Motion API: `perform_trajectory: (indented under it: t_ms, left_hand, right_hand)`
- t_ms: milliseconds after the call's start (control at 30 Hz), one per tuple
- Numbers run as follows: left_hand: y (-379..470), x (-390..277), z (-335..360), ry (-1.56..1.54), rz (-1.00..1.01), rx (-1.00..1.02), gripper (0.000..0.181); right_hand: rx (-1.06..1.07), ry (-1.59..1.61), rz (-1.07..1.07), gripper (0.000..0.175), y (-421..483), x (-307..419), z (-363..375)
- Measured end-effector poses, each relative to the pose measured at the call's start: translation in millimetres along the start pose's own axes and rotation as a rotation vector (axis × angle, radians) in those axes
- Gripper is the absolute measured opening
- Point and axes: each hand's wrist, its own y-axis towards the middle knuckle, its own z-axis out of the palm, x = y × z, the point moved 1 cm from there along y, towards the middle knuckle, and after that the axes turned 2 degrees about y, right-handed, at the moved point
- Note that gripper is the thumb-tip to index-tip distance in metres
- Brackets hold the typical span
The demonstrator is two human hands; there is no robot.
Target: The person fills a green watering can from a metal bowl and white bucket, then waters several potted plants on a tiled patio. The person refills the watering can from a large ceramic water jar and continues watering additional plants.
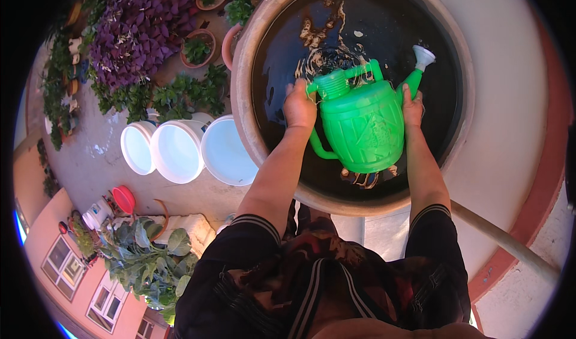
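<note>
Both my hands hold a green plastic watering can (362, 123) on its side in a large round clay vat (246, 87) of dark water (283, 55). My left hand (300, 105) grips the can near its ribbed neck and the top of its side handle. The fingers of my right hand (412, 106) close around the base of the green spout, which ends in a white sprinkler rose (423, 56). Ripples spread from the can's mouth, which lies at the water. How deep the underside sits is hidden.
Three white plastic buckets (176, 152) stand in a row left of the vat. Potted plants (196, 48) and a purple-leaved plant (139, 28) fill the upper left. A wooden pole (504, 240) slants at lower right, beside a pale wall (499, 100).
</note>
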Motion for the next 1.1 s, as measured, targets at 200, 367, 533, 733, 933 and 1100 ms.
perform_trajectory:
  t_ms: [200,367,533,733,933,1100]
  left_hand:
    - [1,-3,0,0.006,0.029,-0.022,0.021]
    - [1,-4,0,0.035,-0.001,-0.005,0.021]
    - [0,-8,-4,-0.013,0.016,-0.011,0.02]
    - [0,-10,-2,0.031,0.014,0.025,0.02]
    - [0,-11,-3,0.072,0.053,-0.029,0.025]
    - [1,-16,-2,0.093,0.041,-0.005,0.026]
  right_hand:
    - [-0.036,0.085,0.021,0.07,-3,-2,4]
    - [-0.032,-0.055,0.017,0.069,-3,4,2]
    - [-0.057,0.122,-0.006,0.068,-2,-11,9]
    - [-0.086,0.03,0.04,0.066,-4,-22,8]
    - [-0.06,0.101,0.064,0.069,-2,-24,12]
    - [-0.074,0.198,0.07,0.07,-5,-27,14]
